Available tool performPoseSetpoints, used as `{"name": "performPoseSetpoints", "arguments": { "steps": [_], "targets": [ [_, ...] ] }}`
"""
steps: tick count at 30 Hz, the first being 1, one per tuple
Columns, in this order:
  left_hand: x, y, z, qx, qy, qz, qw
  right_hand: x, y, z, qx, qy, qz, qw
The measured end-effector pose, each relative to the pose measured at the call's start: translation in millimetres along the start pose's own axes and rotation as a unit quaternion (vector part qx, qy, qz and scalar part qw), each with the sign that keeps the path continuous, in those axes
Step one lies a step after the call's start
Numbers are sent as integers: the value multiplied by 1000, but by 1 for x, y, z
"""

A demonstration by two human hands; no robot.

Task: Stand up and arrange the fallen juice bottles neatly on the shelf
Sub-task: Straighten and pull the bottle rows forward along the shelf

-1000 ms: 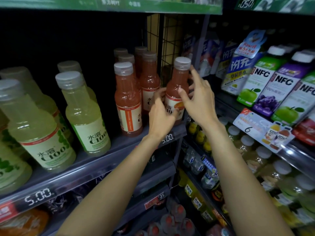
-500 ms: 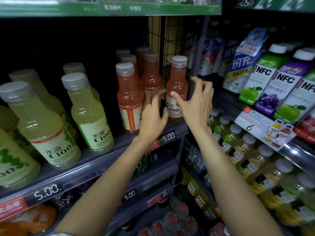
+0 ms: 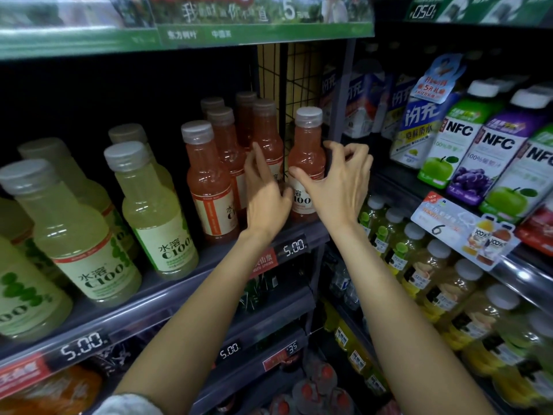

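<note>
Nearest you, both forearms reach up from the bottom of the frame toward the shelf (image 3: pixel 167 298), a dark ledge with "5.00" price tags along its front edge. Your left hand (image 3: pixel 264 194) has its index finger stretched upward against the pinkish-orange bottles, and the other fingers curl loosely near the label of the front right bottle (image 3: pixel 306 166); whether it truly grips anything cannot be told. Your right hand (image 3: pixel 335 181) is spread fairly wide around that same bottle, thumb laid across its front just above the label, fingers curled at its right side.

That bottle stands upright at the right end of the shelf, next to the wire grid divider (image 3: pixel 287 82). To its left stands the front left bottle (image 3: pixel 209 181), also upright. Behind these two, four more grey caps of the same drink show, making six pinkish-orange bottles in view, all standing.

Farther left on the shelf are pale yellow-green bottles (image 3: pixel 152 211); five can be counted with caps in view, and another shows partly at the left edge.

Beyond the divider, on the right, three NFC cartons (image 3: pixel 490 151) lean in a row: green apple, purple grape, green apple.
</note>
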State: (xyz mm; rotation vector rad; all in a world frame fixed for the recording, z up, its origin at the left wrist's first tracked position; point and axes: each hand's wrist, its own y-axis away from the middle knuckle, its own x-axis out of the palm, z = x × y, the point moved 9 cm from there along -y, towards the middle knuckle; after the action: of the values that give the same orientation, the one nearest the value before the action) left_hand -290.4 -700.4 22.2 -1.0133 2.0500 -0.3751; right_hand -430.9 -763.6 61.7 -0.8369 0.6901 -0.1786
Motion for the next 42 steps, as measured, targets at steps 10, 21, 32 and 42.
{"name": "performPoseSetpoints", "arguments": {
  "steps": [10,21,32,42],
  "targets": [
    [26,-12,28,-113,243,16,963,3,-6,3,-8,-17,1,1000],
    [35,-26,42,-136,258,9,956,8,-5,-4,-4,-54,46,997],
    [37,-14,30,-116,318,44,940,22,-16,-8,-30,-112,198,973],
    [25,4,15,-129,237,121,955,-15,18,-9,-27,-175,-3,984]
  ]
}}
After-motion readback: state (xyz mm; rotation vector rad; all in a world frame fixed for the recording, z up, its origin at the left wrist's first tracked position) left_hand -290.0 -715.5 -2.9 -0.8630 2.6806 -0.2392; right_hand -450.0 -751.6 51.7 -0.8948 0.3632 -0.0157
